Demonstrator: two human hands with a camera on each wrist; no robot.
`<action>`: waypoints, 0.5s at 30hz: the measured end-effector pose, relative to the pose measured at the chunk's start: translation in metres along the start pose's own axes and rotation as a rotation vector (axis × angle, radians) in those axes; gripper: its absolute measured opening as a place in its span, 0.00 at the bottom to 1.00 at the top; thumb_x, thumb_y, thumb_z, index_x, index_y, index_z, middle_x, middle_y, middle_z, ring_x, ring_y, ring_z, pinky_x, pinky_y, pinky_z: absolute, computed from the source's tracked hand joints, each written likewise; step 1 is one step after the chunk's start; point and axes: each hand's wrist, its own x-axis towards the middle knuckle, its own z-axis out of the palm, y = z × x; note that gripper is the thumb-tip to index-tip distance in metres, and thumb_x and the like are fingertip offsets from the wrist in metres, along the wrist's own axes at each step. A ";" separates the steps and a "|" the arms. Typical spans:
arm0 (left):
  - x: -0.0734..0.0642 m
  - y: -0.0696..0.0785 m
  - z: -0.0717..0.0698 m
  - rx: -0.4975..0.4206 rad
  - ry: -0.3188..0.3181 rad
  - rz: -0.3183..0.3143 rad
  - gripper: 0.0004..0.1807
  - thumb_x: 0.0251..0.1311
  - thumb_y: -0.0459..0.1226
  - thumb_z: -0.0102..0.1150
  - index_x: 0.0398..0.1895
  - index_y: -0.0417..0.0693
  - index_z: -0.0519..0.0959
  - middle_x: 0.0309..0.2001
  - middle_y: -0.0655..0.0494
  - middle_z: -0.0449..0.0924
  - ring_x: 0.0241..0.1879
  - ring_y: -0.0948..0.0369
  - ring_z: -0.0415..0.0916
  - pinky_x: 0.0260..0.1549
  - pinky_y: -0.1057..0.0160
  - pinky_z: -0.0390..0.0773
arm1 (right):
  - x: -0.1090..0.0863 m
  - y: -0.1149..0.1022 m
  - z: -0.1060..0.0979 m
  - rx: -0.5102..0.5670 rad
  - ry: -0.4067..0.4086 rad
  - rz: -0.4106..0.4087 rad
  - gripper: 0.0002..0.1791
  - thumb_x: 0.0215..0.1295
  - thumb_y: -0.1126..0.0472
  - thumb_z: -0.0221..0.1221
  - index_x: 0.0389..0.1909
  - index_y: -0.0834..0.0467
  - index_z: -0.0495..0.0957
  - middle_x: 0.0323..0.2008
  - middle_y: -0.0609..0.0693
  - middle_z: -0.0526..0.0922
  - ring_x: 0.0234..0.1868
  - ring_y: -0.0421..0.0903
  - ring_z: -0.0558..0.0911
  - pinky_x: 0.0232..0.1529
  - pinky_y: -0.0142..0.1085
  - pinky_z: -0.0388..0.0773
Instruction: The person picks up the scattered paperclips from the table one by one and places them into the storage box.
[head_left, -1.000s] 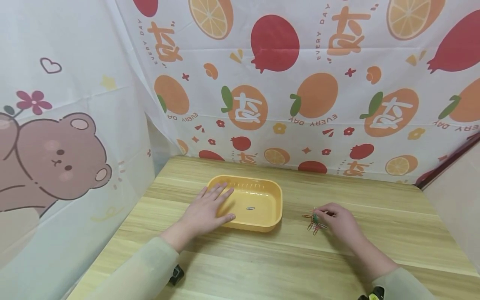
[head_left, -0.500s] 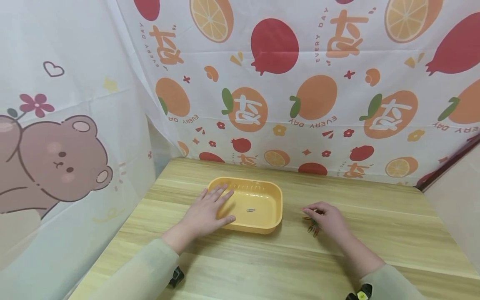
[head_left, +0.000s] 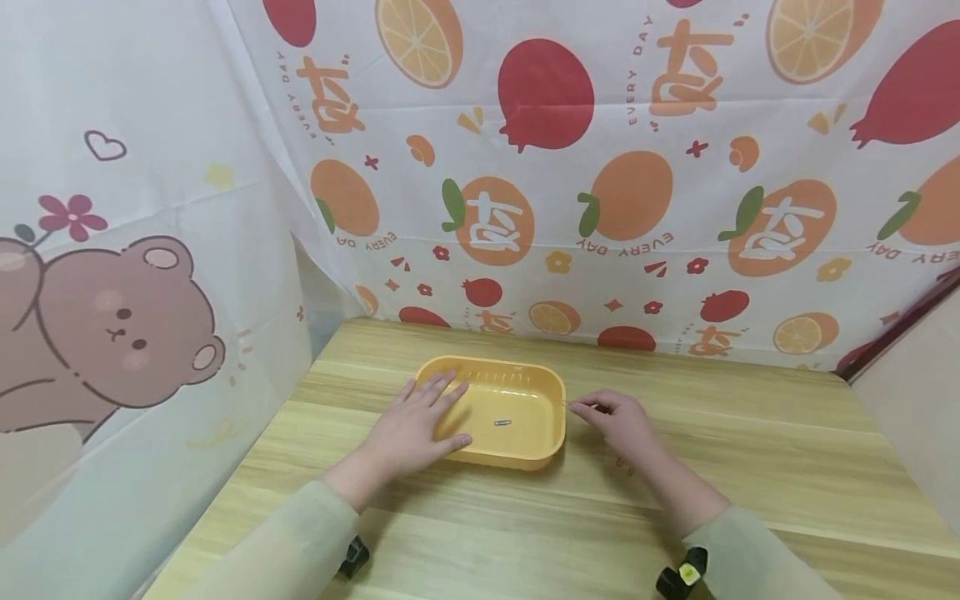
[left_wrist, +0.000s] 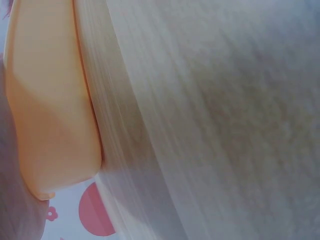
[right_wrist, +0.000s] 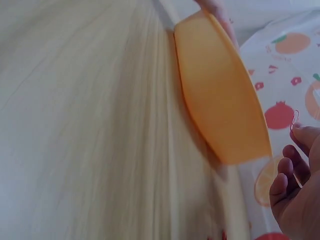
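Note:
My right hand pinches a paper clip between thumb and fingertip, beside the right rim of a yellow plastic tray. In the right wrist view the clip looks thin and reddish, its loop sticking out past the fingertips. My left hand rests over the tray's left side, fingers straight and spread. One blue-and-white paper clip lies on the tray floor. Other paper clips lie on the table, mostly hidden under the right wrist and forearm.
The wooden table reaches back to a fruit-printed cloth. A bear-printed cloth hangs at the left. Each sleeve cuff has a black wrist camera near it.
My right hand has lifted a paper clip from the pile and moved left to the tray's right rim. The left hand has kept its place.

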 end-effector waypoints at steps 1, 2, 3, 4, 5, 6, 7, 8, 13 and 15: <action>0.000 0.000 0.000 0.001 0.001 0.001 0.45 0.62 0.66 0.52 0.78 0.59 0.56 0.78 0.53 0.51 0.77 0.51 0.47 0.73 0.42 0.43 | 0.001 -0.004 0.003 0.016 0.000 -0.006 0.12 0.65 0.47 0.65 0.41 0.49 0.88 0.41 0.45 0.85 0.42 0.44 0.78 0.42 0.36 0.75; 0.000 0.000 0.000 0.001 0.003 0.003 0.45 0.62 0.66 0.52 0.78 0.59 0.56 0.78 0.52 0.51 0.77 0.50 0.47 0.73 0.42 0.44 | 0.002 -0.009 0.006 0.032 0.000 -0.010 0.11 0.65 0.49 0.65 0.41 0.50 0.88 0.40 0.45 0.86 0.42 0.45 0.78 0.43 0.36 0.75; 0.000 0.000 0.000 0.006 0.004 0.004 0.45 0.62 0.67 0.51 0.78 0.59 0.56 0.78 0.53 0.51 0.77 0.50 0.47 0.73 0.42 0.44 | 0.003 -0.013 0.009 0.040 0.001 -0.010 0.11 0.65 0.50 0.65 0.41 0.51 0.88 0.40 0.45 0.86 0.42 0.44 0.78 0.43 0.36 0.75; 0.000 0.000 0.000 0.007 0.004 0.004 0.45 0.62 0.67 0.51 0.78 0.59 0.56 0.78 0.53 0.51 0.77 0.51 0.47 0.73 0.41 0.45 | 0.004 -0.017 0.012 0.053 0.002 -0.008 0.10 0.65 0.51 0.66 0.41 0.51 0.88 0.40 0.45 0.86 0.43 0.44 0.78 0.43 0.36 0.75; 0.000 -0.001 0.000 0.010 0.003 0.004 0.45 0.62 0.67 0.51 0.78 0.59 0.56 0.78 0.53 0.51 0.77 0.51 0.47 0.73 0.41 0.45 | 0.005 -0.021 0.014 0.061 0.005 -0.006 0.09 0.65 0.51 0.66 0.40 0.51 0.89 0.40 0.45 0.86 0.42 0.44 0.78 0.43 0.36 0.75; 0.000 -0.001 0.000 0.010 0.003 0.004 0.45 0.62 0.67 0.51 0.78 0.60 0.56 0.78 0.53 0.50 0.77 0.51 0.47 0.73 0.41 0.45 | 0.006 -0.025 0.017 0.073 0.008 -0.003 0.09 0.65 0.52 0.66 0.40 0.51 0.89 0.40 0.45 0.86 0.42 0.44 0.77 0.42 0.36 0.75; 0.000 -0.001 0.000 0.011 0.001 0.002 0.45 0.62 0.67 0.51 0.78 0.60 0.56 0.78 0.53 0.50 0.77 0.51 0.47 0.73 0.41 0.45 | 0.008 -0.028 0.019 0.081 0.009 -0.001 0.09 0.65 0.52 0.66 0.40 0.51 0.89 0.40 0.45 0.86 0.42 0.44 0.77 0.42 0.36 0.75; 0.000 -0.001 0.000 0.009 0.001 0.001 0.45 0.62 0.67 0.51 0.78 0.60 0.56 0.78 0.53 0.50 0.77 0.51 0.47 0.73 0.42 0.44 | 0.009 -0.032 0.022 0.091 0.008 0.005 0.09 0.65 0.52 0.66 0.40 0.51 0.88 0.40 0.45 0.86 0.42 0.44 0.77 0.42 0.36 0.75; 0.000 -0.001 0.000 0.000 -0.004 -0.004 0.45 0.62 0.66 0.52 0.78 0.60 0.56 0.78 0.53 0.50 0.77 0.51 0.46 0.74 0.42 0.43 | 0.014 -0.046 0.032 0.150 -0.010 0.009 0.08 0.65 0.53 0.65 0.40 0.51 0.88 0.41 0.45 0.86 0.42 0.45 0.78 0.42 0.37 0.77; 0.000 0.000 0.000 0.006 -0.003 0.001 0.45 0.62 0.67 0.50 0.78 0.60 0.56 0.78 0.53 0.50 0.77 0.51 0.47 0.73 0.42 0.44 | 0.015 -0.047 0.035 0.157 -0.016 0.006 0.08 0.65 0.53 0.66 0.40 0.51 0.89 0.40 0.45 0.85 0.40 0.45 0.78 0.40 0.37 0.77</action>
